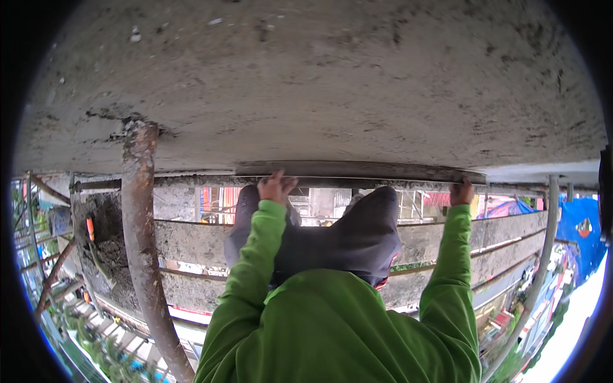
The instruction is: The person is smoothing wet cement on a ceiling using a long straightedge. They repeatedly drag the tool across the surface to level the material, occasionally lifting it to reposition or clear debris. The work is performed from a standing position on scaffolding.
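Observation:
My two green-sleeved arms reach to a long, straight grey bar (370, 173) lying along the edge of a broad cement surface (351, 83). My left hand (276, 188) holds the bar left of centre, fingers bent at its edge and slightly blurred. My right hand (461, 191) grips it near its right end, with the fingertips partly hidden. My grey-trousered legs (345, 236) are bent between the arms, above scaffold planks (185, 236).
A thick, mottled metal pole (140, 223) stands at my left, a thinner pole (536, 274) at my right. An orange-handled tool (90, 230) sits at the far left. A blue tarp (581, 230) hangs right. Rooftops and greenery show far below through gaps.

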The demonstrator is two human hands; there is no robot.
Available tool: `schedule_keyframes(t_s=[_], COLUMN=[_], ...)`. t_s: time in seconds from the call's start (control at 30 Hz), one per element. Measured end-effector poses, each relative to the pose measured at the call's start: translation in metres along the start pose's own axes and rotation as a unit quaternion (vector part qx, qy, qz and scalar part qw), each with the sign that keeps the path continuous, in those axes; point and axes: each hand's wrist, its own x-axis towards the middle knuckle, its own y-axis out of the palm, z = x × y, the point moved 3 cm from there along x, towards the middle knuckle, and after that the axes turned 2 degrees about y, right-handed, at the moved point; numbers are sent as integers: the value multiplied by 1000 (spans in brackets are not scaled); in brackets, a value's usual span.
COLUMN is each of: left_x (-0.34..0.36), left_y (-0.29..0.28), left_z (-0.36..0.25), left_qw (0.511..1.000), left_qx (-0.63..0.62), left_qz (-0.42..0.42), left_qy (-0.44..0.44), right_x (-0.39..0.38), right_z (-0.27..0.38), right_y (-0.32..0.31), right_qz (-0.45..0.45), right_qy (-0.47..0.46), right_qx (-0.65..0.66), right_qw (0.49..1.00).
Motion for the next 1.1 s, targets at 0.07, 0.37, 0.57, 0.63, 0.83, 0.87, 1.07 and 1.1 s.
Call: schedule_keyframes(t_s=[0.07, 0.37, 0.57, 0.63, 0.83, 0.87, 1.07, 1.1], left_x=[-2, -19, -56, -64, -38, -42, -32, -29], left_y=[5, -15, -13, -13, -76, -81, -95, -100], left_z=[-2, -103, -204, -224, -287, -295, -297, -293], left_qw=[1000, 996, 976, 973, 939, 942, 951, 953], left_qx=[-18, 51, 92, 102, 29, 45, 80, 88], left_qz=[-6, -6, 19, 3, 210, 189, 103, 91], left_qy=[14, 80, 194, 209, 271, 274, 280, 275], right_x=[-8, -87, -123, -129, -179, -183, -206, -206], right_z=[22, 61, 73, 83, 114, 112, 116, 116], right_y=[21, 81, 129, 141, 188, 191, 223, 225], right_qz=[-34, -1, 47, 51, 145, 122, 98, 79], right_qy=[75, -519, -426, -349, -70, -61, 55, 71], right_qx=[128, -502, -360, -257, 117, 125, 263, 250], right_qw=[988, 691, 829, 899, 980, 983, 958, 962])
